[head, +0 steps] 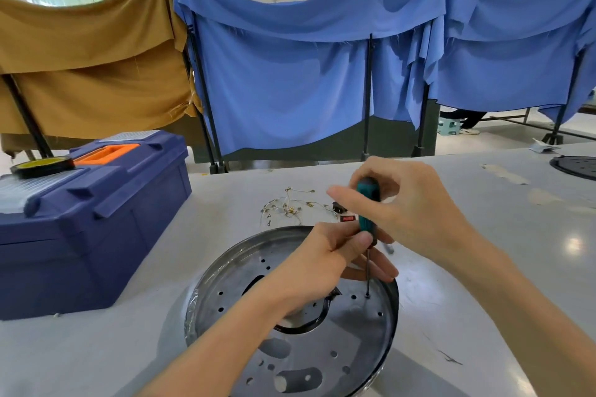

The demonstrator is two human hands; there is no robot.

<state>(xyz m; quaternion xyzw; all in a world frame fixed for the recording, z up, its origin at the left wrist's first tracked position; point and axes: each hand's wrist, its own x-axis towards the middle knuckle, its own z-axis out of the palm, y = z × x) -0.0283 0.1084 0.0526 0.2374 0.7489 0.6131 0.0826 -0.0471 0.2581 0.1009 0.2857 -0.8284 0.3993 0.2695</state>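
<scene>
Two hands steady one screwdriver (pixel 367 203): your right hand (pixel 409 203) curls round its teal handle top, and your left hand (pixel 325 255) pinches the lower end. The tip sits in a hole near the metal base plate's (pixel 354 348) far rim. Wires (pixel 290 206) lie loose beyond. The other holes look empty, so this screw seems among the last.

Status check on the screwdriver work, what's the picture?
Hands: right hand grips the screwdriver handle, left hand pinches it lower down. Tip upright at a hole in the metal plate. The loose wires lie beyond the plate, off it.
</scene>
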